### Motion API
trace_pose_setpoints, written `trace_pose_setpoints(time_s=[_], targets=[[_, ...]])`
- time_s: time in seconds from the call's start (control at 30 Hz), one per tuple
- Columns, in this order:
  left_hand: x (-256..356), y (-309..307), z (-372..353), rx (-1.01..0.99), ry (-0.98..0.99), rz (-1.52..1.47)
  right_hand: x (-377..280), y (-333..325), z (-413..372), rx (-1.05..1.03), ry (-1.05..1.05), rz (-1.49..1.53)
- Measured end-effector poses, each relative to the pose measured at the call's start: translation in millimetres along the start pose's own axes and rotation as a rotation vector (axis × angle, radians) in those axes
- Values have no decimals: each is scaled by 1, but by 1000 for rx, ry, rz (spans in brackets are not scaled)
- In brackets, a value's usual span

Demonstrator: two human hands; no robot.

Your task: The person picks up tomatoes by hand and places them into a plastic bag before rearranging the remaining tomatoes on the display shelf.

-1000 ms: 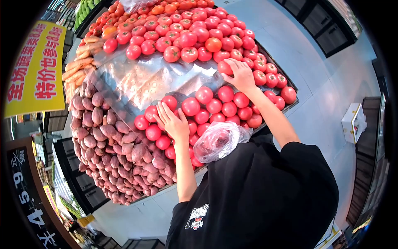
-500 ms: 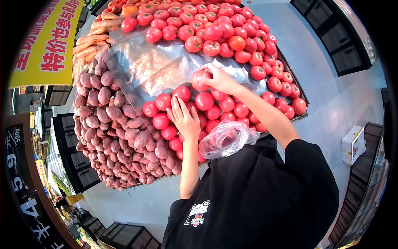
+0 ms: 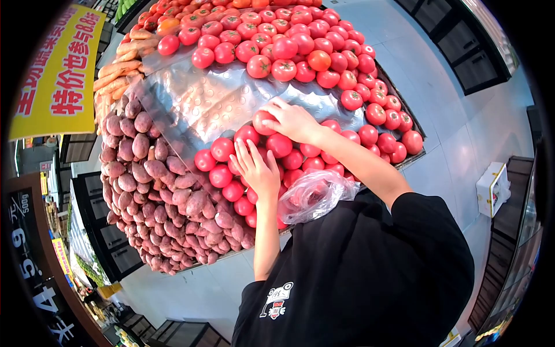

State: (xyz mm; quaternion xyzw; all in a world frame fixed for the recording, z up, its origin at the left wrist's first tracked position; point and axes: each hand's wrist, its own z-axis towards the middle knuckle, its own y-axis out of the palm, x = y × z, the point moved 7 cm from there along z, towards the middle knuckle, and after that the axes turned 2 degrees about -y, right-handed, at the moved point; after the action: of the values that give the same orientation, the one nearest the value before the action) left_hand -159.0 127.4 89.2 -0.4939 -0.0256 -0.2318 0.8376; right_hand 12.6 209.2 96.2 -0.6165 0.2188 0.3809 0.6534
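My right hand [image 3: 292, 122] is closed around a red tomato [image 3: 263, 122] at the top edge of the near tomato pile. My left hand [image 3: 258, 173] lies flat on the tomatoes just below, its fingers stretched out and holding nothing. Beside it sits another tomato [image 3: 279, 146], between my two hands. A crumpled clear plastic bag [image 3: 318, 195] rests on the near tomatoes, close to my body. Part of the pile is hidden under my right forearm.
Sweet potatoes [image 3: 156, 214] are heaped to the left, with carrots [image 3: 118, 72] behind them. A bare silvery sheet [image 3: 202, 95] separates the near tomatoes from the larger far pile [image 3: 283, 49]. A yellow sign [image 3: 58, 75] hangs at the upper left.
My right hand has moved slightly left and down with the tomato, setting it against the near pile. My left hand stays on the tomatoes. The whole view has shifted a little.
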Motion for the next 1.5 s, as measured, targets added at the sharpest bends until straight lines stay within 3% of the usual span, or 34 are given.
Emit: trace_pose_setpoints(time_s=[0.13,0.23,0.43,0.67,0.8,0.97,1.0,1.07,1.17,1.23,1.3,1.5], targets=[[16,8,11,-43,71,-57,2,-4,-6,96,-150,-63],[24,10,20,-68,98,-67,6,-33,-3,354,-199,-73],[23,6,25,-87,79,-92,51,-114,44,646,-126,-237],[22,7,32,-102,37,-98,67,-131,104,180,-109,-402],[20,3,34,-82,10,-125,69,-138,121,165,-151,-330],[17,-7,40,-30,-37,-254,45,-143,102,351,-213,132],[20,-15,45,0,-95,-322,36,-137,95,360,-229,259],[15,-14,56,-53,-322,-789,27,-113,85,350,-261,524],[20,-24,79,-105,-567,-1323,-16,-77,62,153,-189,902],[19,-32,90,-104,-626,-1496,-44,-62,43,61,-174,750],[20,-43,96,-76,-657,-1512,-73,-59,27,161,-292,515],[4,-56,81,43,-748,-1509,-95,-36,4,150,-300,477]])
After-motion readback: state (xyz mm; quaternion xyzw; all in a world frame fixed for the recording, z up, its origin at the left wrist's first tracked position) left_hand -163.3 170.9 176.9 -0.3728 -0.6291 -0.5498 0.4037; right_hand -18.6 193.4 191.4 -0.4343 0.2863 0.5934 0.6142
